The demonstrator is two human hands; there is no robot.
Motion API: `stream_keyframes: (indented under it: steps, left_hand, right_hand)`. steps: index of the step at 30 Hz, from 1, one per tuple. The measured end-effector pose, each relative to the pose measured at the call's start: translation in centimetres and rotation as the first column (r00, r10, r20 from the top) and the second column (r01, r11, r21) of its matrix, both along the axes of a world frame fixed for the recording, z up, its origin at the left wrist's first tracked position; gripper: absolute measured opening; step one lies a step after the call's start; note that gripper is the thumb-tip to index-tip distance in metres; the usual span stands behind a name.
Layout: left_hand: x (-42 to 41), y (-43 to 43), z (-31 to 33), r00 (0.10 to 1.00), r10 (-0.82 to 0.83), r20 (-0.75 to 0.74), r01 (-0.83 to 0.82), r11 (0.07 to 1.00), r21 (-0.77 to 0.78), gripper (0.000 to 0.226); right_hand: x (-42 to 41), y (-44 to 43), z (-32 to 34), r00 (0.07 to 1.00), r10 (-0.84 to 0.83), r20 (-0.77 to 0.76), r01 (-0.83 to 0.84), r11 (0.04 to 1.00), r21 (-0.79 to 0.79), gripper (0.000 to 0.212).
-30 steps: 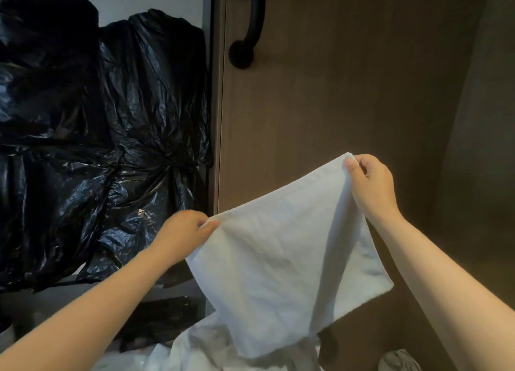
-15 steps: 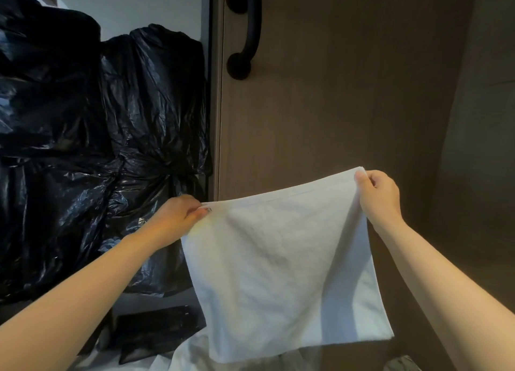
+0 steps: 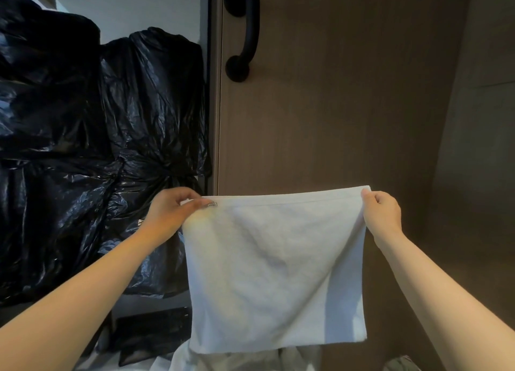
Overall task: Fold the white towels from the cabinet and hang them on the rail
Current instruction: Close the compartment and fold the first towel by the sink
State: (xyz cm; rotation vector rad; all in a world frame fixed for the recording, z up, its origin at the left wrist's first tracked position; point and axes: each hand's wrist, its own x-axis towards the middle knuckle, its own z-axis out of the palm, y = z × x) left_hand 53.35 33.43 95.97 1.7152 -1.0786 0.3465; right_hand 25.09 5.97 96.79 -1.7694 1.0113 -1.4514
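Note:
A white towel [image 3: 273,270] hangs flat in front of me, stretched square between both hands. My left hand [image 3: 172,214] pinches its top left corner. My right hand [image 3: 383,214] pinches its top right corner. The top edge runs almost level, and the lower edge hangs free. More white cloth [image 3: 245,361] lies bunched below it at the bottom of the view. No rail is in view.
Black plastic bags [image 3: 92,147] fill the open cabinet on the left. A brown cabinet door [image 3: 334,91] with a black curved handle [image 3: 246,33] stands straight ahead, behind the towel. A dark flat object [image 3: 150,334] lies under the bags.
The towel's top edge went from tilted to level: my left hand rose and my right hand came down and outward, pulling the cloth flat.

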Motion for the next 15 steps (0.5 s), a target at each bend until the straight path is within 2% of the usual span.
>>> stream_keyframes:
  steps: [5,8,11,12,14,15]
  left_hand:
    - [0.4,0.4,-0.3,1.0,-0.008,0.017,0.007,0.999,0.034,0.003]
    - [0.0,0.5,-0.5,1.0,-0.001,-0.004,0.001,0.998,0.056,0.01]
    - [-1.4,0.2,-0.1,1.0,0.017,-0.023,-0.016,0.997,0.072,0.017]
    - [-2.1,0.0,0.0,1.0,0.014,-0.017,-0.013,0.996,0.085,0.019]
    - [-4.0,-0.3,-0.1,0.999,-0.036,0.009,0.035,0.99,0.138,0.021]
    - [-5.1,-0.5,-0.4,0.997,-0.072,0.019,0.067,0.982,0.178,0.021]
  right_hand:
    - [0.5,0.2,-0.6,1.0,-0.008,0.0,0.008,0.998,0.067,0.041]
    - [0.5,0.4,-1.1,1.0,-0.019,-0.005,0.02,0.996,0.081,0.042]
    - [0.2,0.5,-1.4,0.993,-0.008,-0.117,0.02,0.994,0.104,0.032]
    - [0.1,0.6,-1.5,0.983,-0.001,-0.183,0.025,0.991,0.129,0.034]
    - [0.0,1.5,-2.1,0.962,0.044,-0.271,-0.008,0.991,0.133,0.06]
    - [0.2,2.3,-2.6,0.954,0.087,-0.285,-0.06,0.993,0.1,0.062]
